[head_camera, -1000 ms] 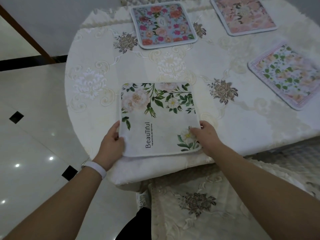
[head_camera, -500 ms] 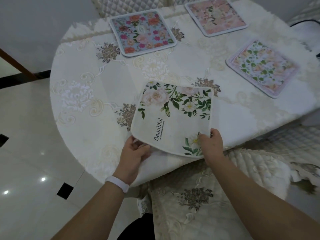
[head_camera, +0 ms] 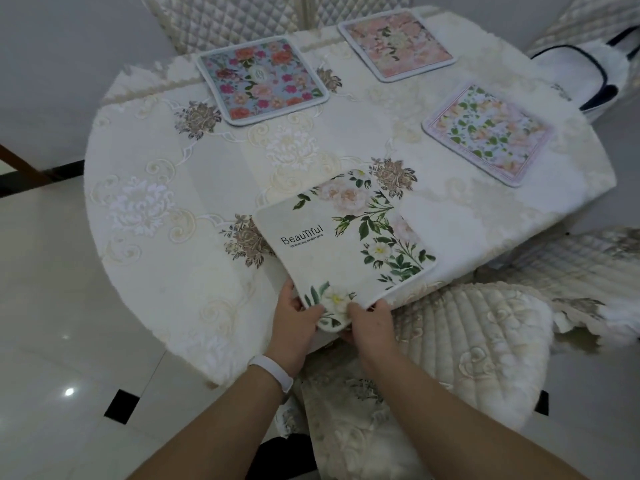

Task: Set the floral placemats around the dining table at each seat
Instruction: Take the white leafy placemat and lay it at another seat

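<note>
A white placemat (head_camera: pixel 343 247) with green leaves, pale roses and the word "Beautiful" lies at the near edge of the round table (head_camera: pixel 166 202), turned diagonally. Its near corner hangs over the edge. My left hand (head_camera: pixel 294 313) and my right hand (head_camera: pixel 369 322) both pinch that near corner, side by side. Three other floral placemats lie flat farther back: a blue one with red flowers (head_camera: pixel 261 79), a pink one (head_camera: pixel 396 45), and a pale one with green leaves (head_camera: pixel 486 133) at the right.
A cream embroidered cloth covers the table. A quilted chair cushion (head_camera: pixel 460 351) sits right below my hands, another chair (head_camera: pixel 575 261) at the right, quilted chair backs (head_camera: pixel 228 19) behind. A white bag with dark trim (head_camera: pixel 585 74) rests far right. Glossy tiled floor (head_camera: pixel 52 306) lies left.
The placemat has turned clockwise and slid right along the table's near edge. My left hand has shifted from the mat's left side to the near corner beside my right hand.
</note>
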### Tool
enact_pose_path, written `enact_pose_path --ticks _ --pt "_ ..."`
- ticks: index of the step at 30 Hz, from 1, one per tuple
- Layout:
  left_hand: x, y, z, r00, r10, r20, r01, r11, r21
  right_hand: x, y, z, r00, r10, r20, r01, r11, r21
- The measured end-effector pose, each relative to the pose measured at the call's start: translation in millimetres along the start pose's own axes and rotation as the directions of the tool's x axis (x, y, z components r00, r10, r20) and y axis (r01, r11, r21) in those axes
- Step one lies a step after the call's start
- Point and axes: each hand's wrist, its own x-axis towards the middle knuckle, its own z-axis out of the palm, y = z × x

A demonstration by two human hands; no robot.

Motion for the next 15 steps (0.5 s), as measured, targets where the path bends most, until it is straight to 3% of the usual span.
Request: enact_pose_path --ticks 5,10,15 --pt "0 0 -14 0.995 -0.019 -0.094 0.018 1.0 -0.01 -1 14 10 0.998 0.053 0.046 -0.054 0.998 0.01" --pt "2 -1 -16 0.992 -0.037 -0.121 0.039 0.999 0.014 35 -15 -14 0.996 0.074 -0.042 -0.071 0.994 0.087" --pt "4 1 -15 0.989 -0.004 -0.149 0.017 0.996 0.084 83 -69 -55 0.994 -0.067 -0.088 0.064 0.997 -0.035"
